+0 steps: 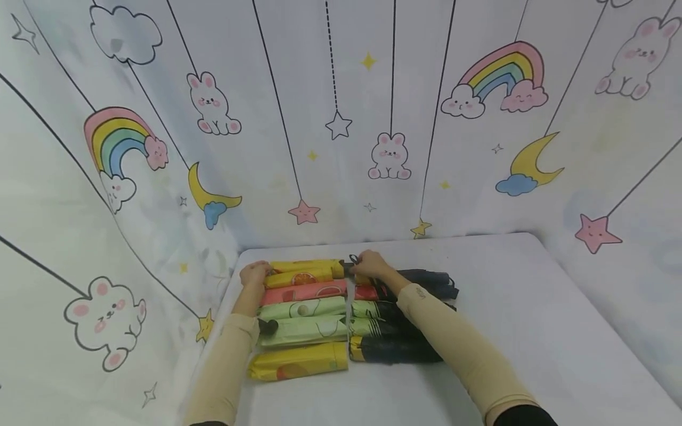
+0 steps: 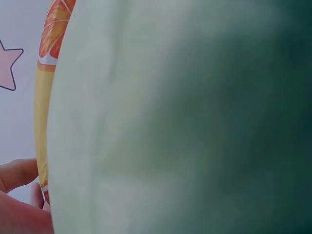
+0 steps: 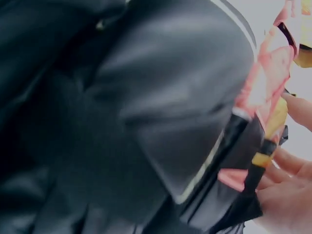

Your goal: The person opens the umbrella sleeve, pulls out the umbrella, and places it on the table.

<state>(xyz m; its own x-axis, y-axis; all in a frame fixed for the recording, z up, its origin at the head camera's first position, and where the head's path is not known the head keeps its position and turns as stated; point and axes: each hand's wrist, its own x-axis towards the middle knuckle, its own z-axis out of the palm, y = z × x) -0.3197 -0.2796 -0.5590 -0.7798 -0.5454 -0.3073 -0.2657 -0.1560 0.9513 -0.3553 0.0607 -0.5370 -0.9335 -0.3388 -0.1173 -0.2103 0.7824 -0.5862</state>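
Observation:
Folded umbrellas lie side by side in two columns. At the back left is a yellow umbrella [image 1: 303, 278] with an orange-slice print, close against another yellow one [image 1: 306, 265]. My left hand [image 1: 254, 274] grips the left end of the yellow pair; which umbrella it holds is unclear. In the left wrist view its fingers meet the yellow fabric [image 2: 42, 112]. At the opposite end, my right hand [image 1: 373, 264] pinches a black end piece [image 1: 347, 269] beside a thin dark strap loop. The right wrist view shows its fingers around a yellow-and-black end, partly hidden.
Nearer me in the left column are a red umbrella [image 1: 306, 291], green ones [image 1: 303, 331] and a yellow one [image 1: 298, 362]. Dark umbrellas [image 1: 396, 349] form the right column, partly beneath my right forearm. A white table [image 1: 533, 331] meets a printed cloth backdrop [image 1: 341, 195].

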